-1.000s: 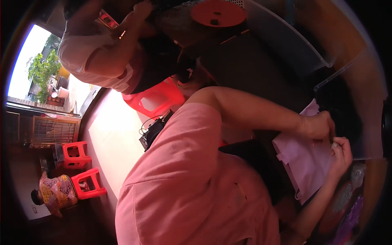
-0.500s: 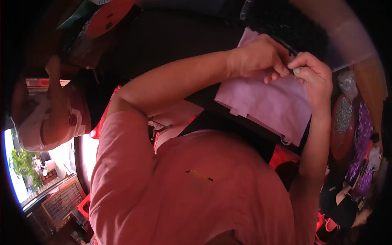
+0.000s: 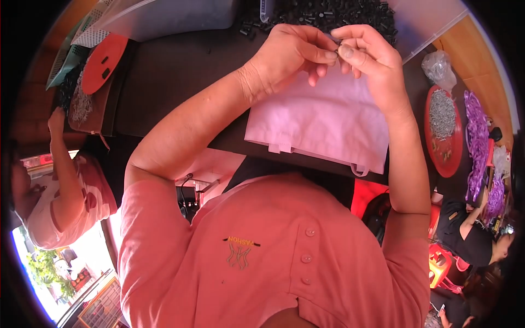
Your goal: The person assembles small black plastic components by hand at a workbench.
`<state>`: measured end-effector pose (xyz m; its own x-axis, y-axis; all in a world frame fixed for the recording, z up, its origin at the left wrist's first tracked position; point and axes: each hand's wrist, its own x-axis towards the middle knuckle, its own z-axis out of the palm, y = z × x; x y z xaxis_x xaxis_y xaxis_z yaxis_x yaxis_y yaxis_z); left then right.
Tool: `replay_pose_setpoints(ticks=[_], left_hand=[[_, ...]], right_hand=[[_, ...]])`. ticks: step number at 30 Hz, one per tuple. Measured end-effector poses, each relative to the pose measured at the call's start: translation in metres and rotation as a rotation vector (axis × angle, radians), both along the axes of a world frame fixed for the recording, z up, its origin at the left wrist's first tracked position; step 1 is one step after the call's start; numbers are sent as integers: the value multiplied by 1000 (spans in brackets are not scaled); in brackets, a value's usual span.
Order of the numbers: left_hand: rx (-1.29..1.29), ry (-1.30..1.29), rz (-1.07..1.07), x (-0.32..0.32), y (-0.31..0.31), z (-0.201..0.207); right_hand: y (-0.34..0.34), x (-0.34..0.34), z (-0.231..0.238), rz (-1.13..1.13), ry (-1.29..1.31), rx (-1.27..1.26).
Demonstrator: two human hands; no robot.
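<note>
Note nearest pink shirt front [image 3: 257,213]. Beyond, find pink cloth [image 3: 322,123] on dark table [image 3: 175,76]. Over the cloth, see left hand [image 3: 295,57] and right hand [image 3: 377,60] close together, fingertips pinched, both apparently clamped on small dark piece [image 3: 337,48], mostly hidden. Since a second ago: swung round to a squarer, brighter view; kept the pinch. Judge handling uninterrupted, only the head turned; cannot tell any turn of the piece. Past the hands, see heap of black pieces [image 3: 306,13]. Rightward, record red tray [image 3: 445,163] with silvery pieces [image 3: 442,113], then purple strands [image 3: 477,142]. Far left, log red round tray [image 3: 112,46] and co-worker's hand [image 3: 56,119]
</note>
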<state>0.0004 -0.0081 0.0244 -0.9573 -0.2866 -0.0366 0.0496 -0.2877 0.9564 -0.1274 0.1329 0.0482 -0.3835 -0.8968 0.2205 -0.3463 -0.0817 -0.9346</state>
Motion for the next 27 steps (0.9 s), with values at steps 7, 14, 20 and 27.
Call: replay_pose_setpoints(ticks=[7,14,20,27], left_hand=[[113,-20,21,0,-4,-1],[119,5,13,1,-3,-1],[142,-24,2,2,-3,-2],[185,-28,31,-1,-7,-3]], right_hand=[[-1,-1,-6,-150,164,-70],[-2,4,-5,-142,261,-83],[-3,4,-11,-150,283,-85],[-4,8,-14,-135,329,-127]])
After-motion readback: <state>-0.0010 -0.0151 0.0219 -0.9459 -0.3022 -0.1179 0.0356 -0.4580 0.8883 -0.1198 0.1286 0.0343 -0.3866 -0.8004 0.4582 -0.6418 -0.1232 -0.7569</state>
